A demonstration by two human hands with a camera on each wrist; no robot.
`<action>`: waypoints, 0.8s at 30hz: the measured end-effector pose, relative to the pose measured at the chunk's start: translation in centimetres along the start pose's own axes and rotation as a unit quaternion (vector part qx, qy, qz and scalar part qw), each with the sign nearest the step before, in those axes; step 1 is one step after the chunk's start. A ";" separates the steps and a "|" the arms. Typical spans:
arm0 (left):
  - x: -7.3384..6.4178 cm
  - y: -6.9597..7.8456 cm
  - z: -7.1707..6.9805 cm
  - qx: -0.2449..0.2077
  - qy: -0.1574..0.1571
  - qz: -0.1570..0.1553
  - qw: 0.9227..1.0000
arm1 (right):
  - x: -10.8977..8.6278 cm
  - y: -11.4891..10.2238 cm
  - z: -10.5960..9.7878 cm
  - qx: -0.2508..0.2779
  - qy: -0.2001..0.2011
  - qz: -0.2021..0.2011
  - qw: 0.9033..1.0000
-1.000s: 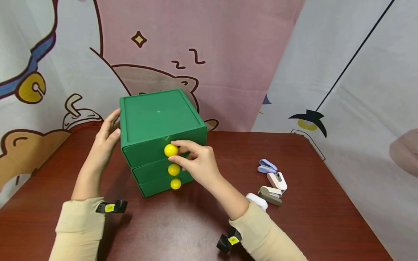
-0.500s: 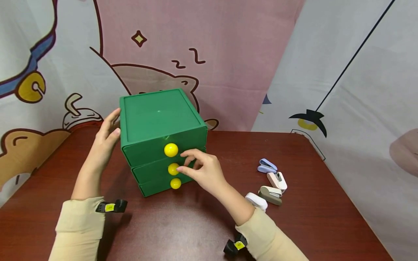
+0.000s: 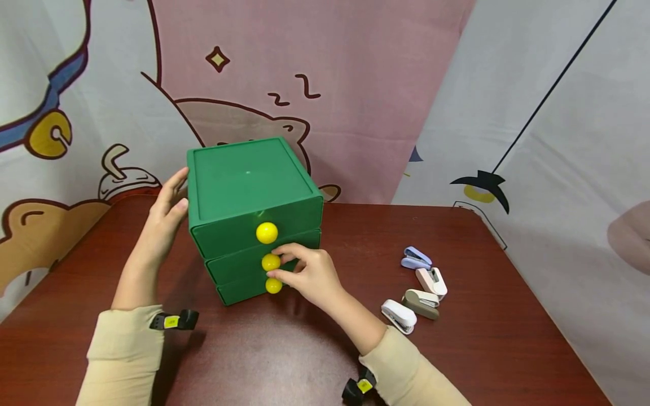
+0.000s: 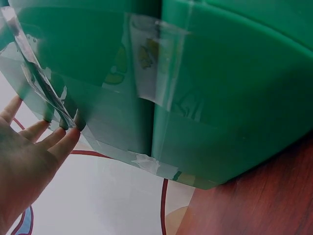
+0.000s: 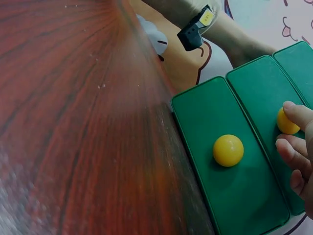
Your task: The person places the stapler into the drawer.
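Observation:
A green three-drawer box [image 3: 249, 180] stands on the table, each drawer front bearing a round yellow knob. My right hand [image 3: 312, 276] pinches the middle knob [image 3: 271, 262] between thumb and index finger. The right wrist view shows thumb and fingertips on either side of that same knob [image 5: 287, 121]. Above it is the top knob [image 3: 267, 233], below it the bottom knob [image 3: 273, 285]. All three drawers look closed. My left hand [image 3: 165, 217] rests its extended fingers on the box's left side; in the left wrist view, its fingertips touch the taped green wall [image 4: 107, 98].
Several small staplers lie to the right on the brown table [image 3: 482, 338]: a blue one [image 3: 416, 259], a pale pink one [image 3: 431, 283], an olive and cream one [image 3: 420, 304] and a white one [image 3: 399, 316]. A printed curtain [image 3: 355, 113] hangs behind.
My right hand has let go of the top knob, moved down and taken hold of the middle knob. The left hand and the box have stayed in place.

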State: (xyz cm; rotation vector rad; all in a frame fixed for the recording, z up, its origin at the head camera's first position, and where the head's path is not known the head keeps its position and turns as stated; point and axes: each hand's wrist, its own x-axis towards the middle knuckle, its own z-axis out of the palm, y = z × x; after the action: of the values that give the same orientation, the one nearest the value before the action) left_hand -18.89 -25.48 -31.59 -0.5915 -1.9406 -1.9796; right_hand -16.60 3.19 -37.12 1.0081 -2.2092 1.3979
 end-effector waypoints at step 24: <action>-0.1 0.2 0.1 0.010 0.001 -0.008 1.000 | -3.0 -2.3 -2.3 -0.038 -0.037 -0.059 0.997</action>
State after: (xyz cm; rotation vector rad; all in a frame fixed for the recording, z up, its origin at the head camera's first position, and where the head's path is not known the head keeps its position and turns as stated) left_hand -18.75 -25.43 -31.49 -0.5709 -1.9668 -1.9667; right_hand -13.09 5.77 -36.47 1.1612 -2.1976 1.2346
